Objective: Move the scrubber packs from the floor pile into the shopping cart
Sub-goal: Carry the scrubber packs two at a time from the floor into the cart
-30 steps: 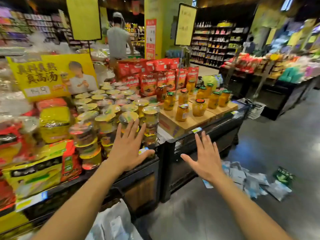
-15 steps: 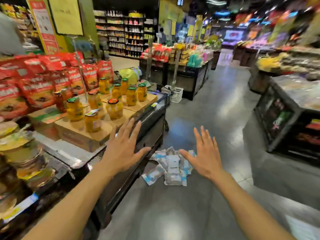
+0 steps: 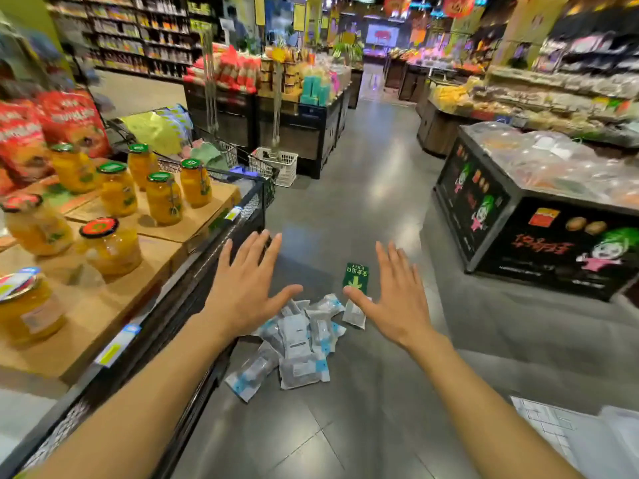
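Scrubber packs (image 3: pixel 300 344): clear-and-blue pouches, heaped loosely on grey floor, beside display stand.

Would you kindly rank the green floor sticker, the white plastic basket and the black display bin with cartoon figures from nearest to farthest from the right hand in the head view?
1. Green floor sticker: on the floor just left of the right hand, by its thumb.
2. Black display bin: off to the right across the aisle.
3. White plastic basket: far ahead on the left, beside the stands.
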`<action>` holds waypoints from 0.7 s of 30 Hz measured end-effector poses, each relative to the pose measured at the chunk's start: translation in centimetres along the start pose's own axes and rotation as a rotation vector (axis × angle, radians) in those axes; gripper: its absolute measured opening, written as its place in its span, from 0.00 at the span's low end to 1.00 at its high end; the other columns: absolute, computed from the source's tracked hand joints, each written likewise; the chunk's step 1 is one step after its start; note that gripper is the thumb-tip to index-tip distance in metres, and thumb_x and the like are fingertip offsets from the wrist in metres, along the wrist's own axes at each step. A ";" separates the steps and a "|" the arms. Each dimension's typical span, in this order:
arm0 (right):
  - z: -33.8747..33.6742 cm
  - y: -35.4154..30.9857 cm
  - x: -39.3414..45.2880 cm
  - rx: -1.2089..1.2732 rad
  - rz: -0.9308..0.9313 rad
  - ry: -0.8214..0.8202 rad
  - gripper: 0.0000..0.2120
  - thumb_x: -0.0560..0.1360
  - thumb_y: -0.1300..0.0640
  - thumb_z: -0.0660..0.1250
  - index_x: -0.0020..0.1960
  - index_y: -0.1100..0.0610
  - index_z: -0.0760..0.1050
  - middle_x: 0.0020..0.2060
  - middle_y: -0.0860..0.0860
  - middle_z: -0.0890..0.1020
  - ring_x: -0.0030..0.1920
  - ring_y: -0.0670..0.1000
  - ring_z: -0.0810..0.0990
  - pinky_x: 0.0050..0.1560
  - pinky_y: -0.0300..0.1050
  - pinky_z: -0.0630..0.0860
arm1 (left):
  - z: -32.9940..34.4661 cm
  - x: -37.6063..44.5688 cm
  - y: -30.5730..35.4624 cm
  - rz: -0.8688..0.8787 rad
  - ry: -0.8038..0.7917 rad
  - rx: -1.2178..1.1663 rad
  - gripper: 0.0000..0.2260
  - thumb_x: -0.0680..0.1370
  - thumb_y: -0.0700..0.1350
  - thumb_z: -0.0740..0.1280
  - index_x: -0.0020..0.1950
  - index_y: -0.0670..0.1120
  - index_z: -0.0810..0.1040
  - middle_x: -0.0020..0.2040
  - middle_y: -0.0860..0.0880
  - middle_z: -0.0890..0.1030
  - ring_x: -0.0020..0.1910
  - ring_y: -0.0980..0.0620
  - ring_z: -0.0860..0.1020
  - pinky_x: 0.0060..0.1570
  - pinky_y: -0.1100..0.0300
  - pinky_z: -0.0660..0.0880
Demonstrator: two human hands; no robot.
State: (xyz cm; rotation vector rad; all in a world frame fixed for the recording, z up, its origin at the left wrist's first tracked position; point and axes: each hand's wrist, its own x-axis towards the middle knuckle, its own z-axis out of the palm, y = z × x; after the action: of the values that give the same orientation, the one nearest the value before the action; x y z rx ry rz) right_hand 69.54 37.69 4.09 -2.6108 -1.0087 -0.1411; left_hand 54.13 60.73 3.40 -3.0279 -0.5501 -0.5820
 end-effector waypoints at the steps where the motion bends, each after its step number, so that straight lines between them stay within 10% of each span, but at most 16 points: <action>1: 0.4 0.0 1.5 -0.007 0.009 -0.002 0.53 0.69 0.20 0.44 0.84 0.50 0.37 0.84 0.51 0.40 0.83 0.52 0.37 0.83 0.55 0.40 | 0.9 1.6 -0.8 0.004 -0.004 0.002 0.44 0.77 0.75 0.47 0.85 0.48 0.53 0.83 0.44 0.60 0.83 0.45 0.56 0.79 0.37 0.51; 21: 10.5 9.6 27.0 -0.016 0.069 -0.166 0.54 0.67 0.19 0.41 0.84 0.49 0.37 0.84 0.51 0.40 0.83 0.51 0.37 0.83 0.55 0.38 | 17.1 24.8 -7.4 -0.026 -0.167 -0.019 0.44 0.77 0.74 0.48 0.82 0.45 0.61 0.79 0.41 0.69 0.78 0.41 0.66 0.75 0.35 0.61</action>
State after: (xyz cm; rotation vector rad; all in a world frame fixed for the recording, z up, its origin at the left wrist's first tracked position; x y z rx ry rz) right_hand 95.76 51.83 -2.71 -2.7041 -0.9730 0.0865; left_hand 79.30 77.33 -4.01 -3.1098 -0.5930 -0.3389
